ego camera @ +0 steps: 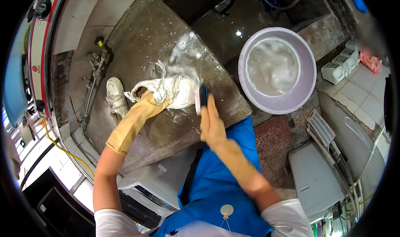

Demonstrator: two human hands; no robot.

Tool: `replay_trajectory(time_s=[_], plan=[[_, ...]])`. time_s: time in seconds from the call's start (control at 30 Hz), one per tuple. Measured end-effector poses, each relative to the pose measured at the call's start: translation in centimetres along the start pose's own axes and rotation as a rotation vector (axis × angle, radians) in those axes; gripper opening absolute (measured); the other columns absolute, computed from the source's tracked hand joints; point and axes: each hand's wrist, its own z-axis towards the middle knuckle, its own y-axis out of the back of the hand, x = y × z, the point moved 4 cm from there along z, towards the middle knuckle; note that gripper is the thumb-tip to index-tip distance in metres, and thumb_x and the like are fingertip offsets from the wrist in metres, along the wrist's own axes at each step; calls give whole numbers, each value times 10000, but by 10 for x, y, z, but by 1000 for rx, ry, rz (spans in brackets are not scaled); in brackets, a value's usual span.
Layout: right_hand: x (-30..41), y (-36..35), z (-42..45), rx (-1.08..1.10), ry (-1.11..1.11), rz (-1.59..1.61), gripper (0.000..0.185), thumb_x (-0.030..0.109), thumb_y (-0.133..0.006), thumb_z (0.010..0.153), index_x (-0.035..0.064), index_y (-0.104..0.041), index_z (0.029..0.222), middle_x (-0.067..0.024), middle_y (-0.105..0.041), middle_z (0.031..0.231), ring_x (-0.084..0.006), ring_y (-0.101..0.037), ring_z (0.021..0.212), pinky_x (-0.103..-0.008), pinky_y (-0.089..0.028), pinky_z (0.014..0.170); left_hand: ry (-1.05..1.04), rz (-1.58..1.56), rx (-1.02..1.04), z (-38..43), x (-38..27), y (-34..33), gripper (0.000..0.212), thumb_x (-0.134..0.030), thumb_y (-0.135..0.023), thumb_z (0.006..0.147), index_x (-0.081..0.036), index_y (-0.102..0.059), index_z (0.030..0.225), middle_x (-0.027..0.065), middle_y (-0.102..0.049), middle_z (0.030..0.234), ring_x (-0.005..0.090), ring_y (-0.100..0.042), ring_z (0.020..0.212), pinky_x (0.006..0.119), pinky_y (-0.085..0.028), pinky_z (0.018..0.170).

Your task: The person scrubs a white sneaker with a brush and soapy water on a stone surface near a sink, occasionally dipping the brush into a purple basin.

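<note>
On a wet stone counter point(156, 127) lies a soapy white lace-up shoe point(184, 92), its toe pointing right. My left hand point(153, 104), in a yellow rubber glove, holds it at the opening and near side; some fingers are hidden inside. My right hand point(213, 121), also gloved and slightly blurred, grips a scrubbing brush point(203, 95) with a dark handle and pale bristles against the shoe's toe. A second white shoe point(116, 95) stands to the left of my left hand. Suds point(184, 49) are spread on the counter beyond the first shoe.
A lilac plastic basin point(307, 71) of cloudy, sudsy water stands to the right, beside a dark sunken sink point(231, 37). Taps and pipes point(101, 57) run along the left wall. White plastic jugs point(334, 73) and a pink container point(371, 62) stand at the far right.
</note>
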Motion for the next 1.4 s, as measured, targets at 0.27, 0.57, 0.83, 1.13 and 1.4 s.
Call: replay_trajectory(time_s=[0.27, 0.57, 0.83, 1.13, 1.4], plan=[[34, 17, 45, 332, -449, 60, 600, 276, -465, 1049, -29, -295, 1536, -352, -543, 1339, -482, -611, 1134, -461, -491, 993, -129, -15, -58, -2, -10, 8, 304, -265, -650, 969, -90, -667, 1217, 168, -704, 1123, 343, -652, 1031, 408, -520, 919], [48, 73, 5, 140, -521, 248, 554, 312, -519, 1053, 193, -345, 1565, -104, -617, 776, -195, -467, 466, -355, -460, 502, -280, 116, -507, -57, -22, 39, 335, -153, -749, 871, -19, -677, 1169, 204, -699, 1159, 359, -667, 1063, 420, -523, 934], [48, 84, 3, 169, -538, 272, 566, 311, -531, 1055, 205, -320, 1570, -57, -585, 721, -167, -462, 484, -348, -451, 505, -400, 429, -748, -51, -93, 44, 423, -170, -733, 883, -29, -645, 1272, 216, -651, 1288, 405, -590, 1228, 464, -482, 1022], [36, 84, -2, 135, -543, 336, 605, 302, -561, 1034, 195, -312, 1574, -136, -688, 1116, -198, -529, 532, -343, -504, 541, -273, -24, -411, -32, -85, 40, 429, -127, -746, 880, -74, -635, 1291, 67, -688, 1146, 206, -644, 1063, 386, -432, 1096], [25, 72, 4, 125, -350, 165, 567, 286, -573, 1023, 126, -372, 1528, -214, -593, 1358, -374, -654, 1068, -391, -545, 870, -542, 540, -184, -115, -69, 10, 301, -127, -713, 881, -102, -702, 1181, 124, -668, 1296, 361, -494, 1373, 530, -370, 1172]])
